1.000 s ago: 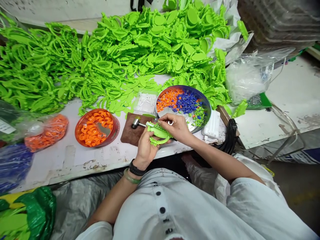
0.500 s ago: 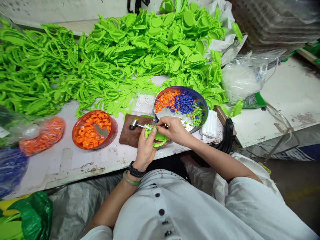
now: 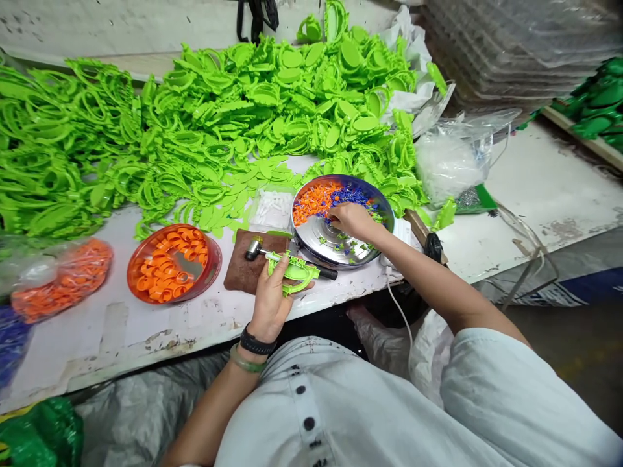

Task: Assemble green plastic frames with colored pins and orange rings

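Observation:
My left hand (image 3: 270,297) is closed around a bright green plastic part (image 3: 292,269), held just above the table's front edge. My right hand (image 3: 351,219) reaches into a round metal tin (image 3: 341,243) that holds small orange, blue and green pins. Its fingers are bent down among the blue pins, and I cannot see whether they hold any. A small hammer (image 3: 255,248) lies on a brown cloth (image 3: 243,272) just left of the tin.
A big heap of green plastic parts (image 3: 204,123) covers the back of the table. An orange bowl of orange rings (image 3: 168,263) stands at the left, a bag of orange rings (image 3: 58,275) beyond it. A clear bag (image 3: 450,159) and stacked trays (image 3: 516,52) are at the right.
My right hand left the green part and moved up and right into the tin. The left hand keeps its hold on the part. The view has shifted a little.

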Demonstrator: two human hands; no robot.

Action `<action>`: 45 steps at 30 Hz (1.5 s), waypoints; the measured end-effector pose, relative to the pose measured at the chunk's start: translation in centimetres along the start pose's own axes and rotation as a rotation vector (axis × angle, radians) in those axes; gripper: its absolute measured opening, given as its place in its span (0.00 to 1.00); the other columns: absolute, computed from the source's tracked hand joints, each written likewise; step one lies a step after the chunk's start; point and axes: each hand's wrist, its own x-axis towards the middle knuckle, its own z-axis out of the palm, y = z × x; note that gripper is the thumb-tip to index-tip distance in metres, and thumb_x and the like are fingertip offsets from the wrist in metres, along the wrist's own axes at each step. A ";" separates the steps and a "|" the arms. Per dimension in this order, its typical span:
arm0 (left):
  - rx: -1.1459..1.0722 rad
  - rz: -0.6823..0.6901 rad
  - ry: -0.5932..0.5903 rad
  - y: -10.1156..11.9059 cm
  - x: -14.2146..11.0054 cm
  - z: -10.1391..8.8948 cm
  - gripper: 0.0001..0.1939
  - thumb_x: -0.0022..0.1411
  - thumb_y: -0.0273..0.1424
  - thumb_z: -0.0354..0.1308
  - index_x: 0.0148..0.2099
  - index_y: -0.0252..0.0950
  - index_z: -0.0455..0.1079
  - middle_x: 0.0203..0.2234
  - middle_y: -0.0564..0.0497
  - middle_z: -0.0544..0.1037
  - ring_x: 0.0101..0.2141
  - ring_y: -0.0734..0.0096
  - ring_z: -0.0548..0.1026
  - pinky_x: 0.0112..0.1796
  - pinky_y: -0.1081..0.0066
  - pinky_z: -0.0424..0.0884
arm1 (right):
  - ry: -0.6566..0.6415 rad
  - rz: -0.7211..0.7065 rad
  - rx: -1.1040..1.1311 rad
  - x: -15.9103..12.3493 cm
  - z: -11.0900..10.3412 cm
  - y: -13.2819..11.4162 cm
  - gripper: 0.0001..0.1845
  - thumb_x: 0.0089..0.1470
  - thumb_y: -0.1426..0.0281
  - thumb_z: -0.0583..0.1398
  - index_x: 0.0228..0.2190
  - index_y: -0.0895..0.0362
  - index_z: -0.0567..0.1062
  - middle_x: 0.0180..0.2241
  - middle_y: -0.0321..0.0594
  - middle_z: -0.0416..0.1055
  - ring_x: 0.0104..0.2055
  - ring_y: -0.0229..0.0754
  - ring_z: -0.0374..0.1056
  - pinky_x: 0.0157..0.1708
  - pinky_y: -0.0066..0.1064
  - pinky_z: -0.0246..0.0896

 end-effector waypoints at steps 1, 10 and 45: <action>-0.003 -0.005 0.000 -0.1 0.0 0.0 0.18 0.54 0.35 0.69 0.42 0.36 0.65 0.33 0.50 0.79 0.32 0.56 0.82 0.24 0.64 0.80 | 0.003 -0.020 -0.028 0.1 0.3 -0.1 0.12 0.60 0.71 0.56 0.41 0.60 0.79 0.41 0.49 0.78 0.42 0.46 0.72 0.36 0.30 0.54; -0.041 -0.017 0.016 0.5 0.6 -0.4 0.13 0.58 0.32 0.66 0.42 0.37 0.66 0.33 0.50 0.80 0.31 0.62 0.81 0.29 0.62 0.81 | -0.049 -0.061 0.013 0.4 0.0 0.4 0.11 0.56 0.73 0.59 0.39 0.57 0.80 0.43 0.46 0.77 0.43 0.45 0.71 0.35 0.30 0.53; -0.143 -0.017 0.074 1.2 0.4 -1.0 0.11 0.59 0.29 0.64 0.42 0.38 0.67 0.30 0.51 0.79 0.29 0.64 0.80 0.31 0.61 0.80 | 0.110 -0.152 0.097 4.2 0.4 -1.5 0.13 0.60 0.71 0.56 0.36 0.64 0.79 0.34 0.52 0.78 0.36 0.45 0.71 0.35 0.32 0.54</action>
